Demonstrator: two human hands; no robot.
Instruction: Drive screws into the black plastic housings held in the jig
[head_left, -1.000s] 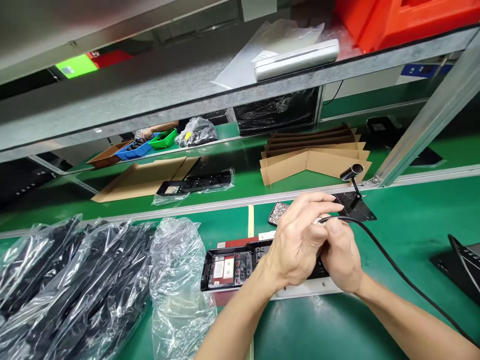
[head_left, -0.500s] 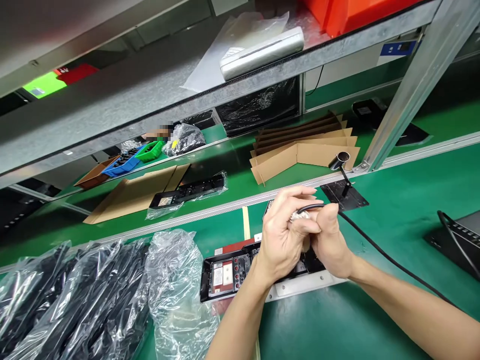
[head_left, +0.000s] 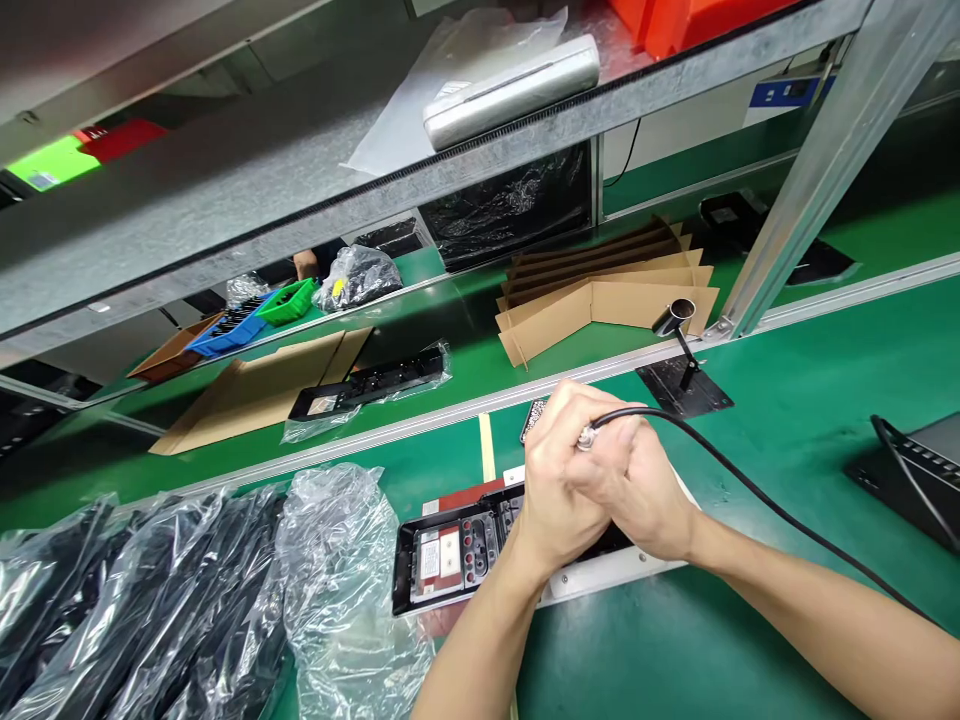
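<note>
Both hands, left hand (head_left: 559, 485) and right hand (head_left: 649, 495), are pressed together with fingers curled tight around a small silver metal connector (head_left: 586, 437) at the end of a thin black cable (head_left: 750, 489), which trails off to the right of the right hand across the green bench (head_left: 795, 400). Directly beneath the hands lies an open black plastic housing (head_left: 480, 545) on a white fixture plate (head_left: 607, 572), its long axis running left to right and its uncovered end reaching out to the left of the left hand, the nearer of the two to it. Clear plastic bags of black parts (head_left: 187, 590) are heaped farther left.
</note>
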